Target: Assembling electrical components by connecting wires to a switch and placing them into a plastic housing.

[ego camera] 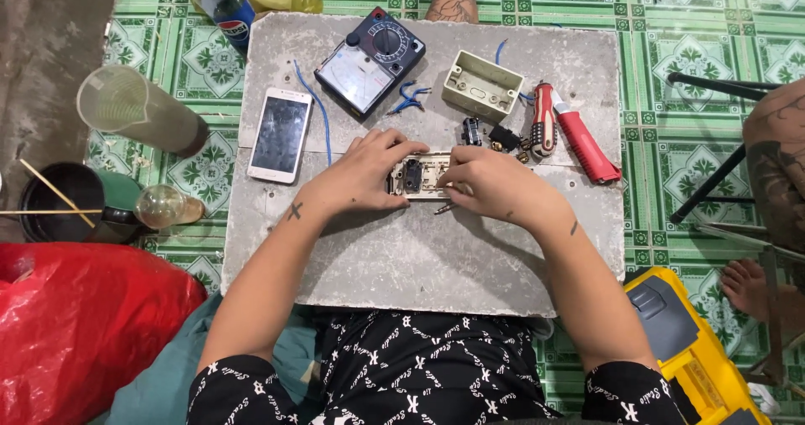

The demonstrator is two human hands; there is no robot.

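A cream switch plate with a dark module in it lies on the grey slab. My left hand grips its left end, fingers curled over the top edge. Its right end is pinched by my right hand. A small metal screw or tool tip pokes out under the right hand.
Behind the plate lie a white phone, an analogue multimeter, a cream wall box, blue wire bits, small black parts, a red-handled screwdriver and a red knife. A yellow toolbox sits right; another person's foot is near.
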